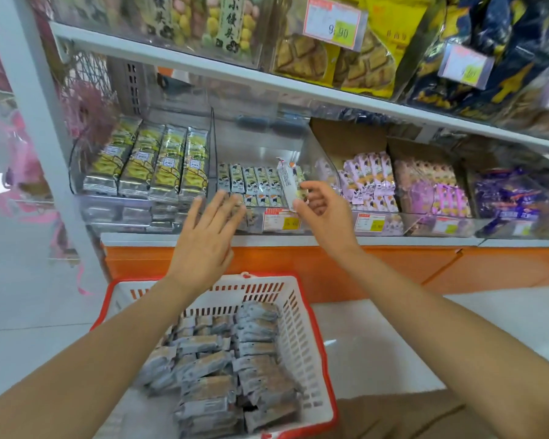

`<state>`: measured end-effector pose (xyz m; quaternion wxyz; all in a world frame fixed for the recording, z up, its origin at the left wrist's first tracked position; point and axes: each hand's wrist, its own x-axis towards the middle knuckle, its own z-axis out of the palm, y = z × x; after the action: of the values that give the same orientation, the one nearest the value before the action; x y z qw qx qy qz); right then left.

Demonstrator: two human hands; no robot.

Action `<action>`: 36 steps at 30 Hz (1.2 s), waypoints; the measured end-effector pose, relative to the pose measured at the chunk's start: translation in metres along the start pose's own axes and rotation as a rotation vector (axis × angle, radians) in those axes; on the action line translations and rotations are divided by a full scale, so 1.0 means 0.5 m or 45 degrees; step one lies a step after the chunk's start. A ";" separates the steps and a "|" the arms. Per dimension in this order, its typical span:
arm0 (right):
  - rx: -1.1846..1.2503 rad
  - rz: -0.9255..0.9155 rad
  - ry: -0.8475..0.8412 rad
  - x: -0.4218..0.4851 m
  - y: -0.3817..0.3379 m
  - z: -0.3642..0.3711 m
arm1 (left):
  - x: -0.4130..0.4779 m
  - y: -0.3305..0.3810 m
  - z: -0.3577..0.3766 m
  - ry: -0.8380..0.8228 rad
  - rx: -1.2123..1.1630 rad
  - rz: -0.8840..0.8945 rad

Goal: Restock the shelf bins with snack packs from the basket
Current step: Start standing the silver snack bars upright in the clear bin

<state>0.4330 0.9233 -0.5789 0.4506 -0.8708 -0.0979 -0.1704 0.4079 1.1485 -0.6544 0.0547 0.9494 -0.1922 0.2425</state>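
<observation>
A red and white basket [301,318] stands below me, holding several grey snack packs [222,369]. My right hand [324,210] pinches one white snack pack [290,183] upright over the clear middle shelf bin [267,153], where rows of like packs [251,182] lie. My left hand [208,239] is stretched flat with straight fingers, its fingertips at the bin's front left edge, holding nothing.
Left of the middle bin is a bin of yellow-green packs [152,163]. To the right sit bins of pink packs [371,182] and purple packs [504,198]. An upper shelf [267,80] carries bagged snacks. An orange base panel [330,264] runs under the shelf.
</observation>
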 end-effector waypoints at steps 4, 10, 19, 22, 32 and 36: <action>-0.372 0.097 0.002 0.106 0.030 0.019 | -0.003 -0.024 0.037 0.023 0.091 0.015; -0.718 0.155 -0.071 0.224 0.078 0.077 | 0.002 -0.037 0.072 0.196 0.088 0.066; -0.959 0.278 -0.139 0.300 0.145 0.135 | 0.014 -0.053 0.118 0.299 0.094 0.121; -0.965 0.299 -0.160 0.302 0.156 0.143 | 0.015 -0.056 0.126 0.324 0.102 0.132; -0.908 0.265 -0.208 0.282 0.131 0.124 | 0.010 -0.052 0.107 0.265 0.100 0.112; -0.724 0.107 -0.098 0.242 0.099 0.109 | 0.006 -0.041 0.090 0.196 0.079 0.087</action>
<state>0.5719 0.9417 -0.5986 0.1908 -0.9713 -0.0272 -0.1391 0.4383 1.1574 -0.6926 0.0316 0.9221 -0.2121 0.3221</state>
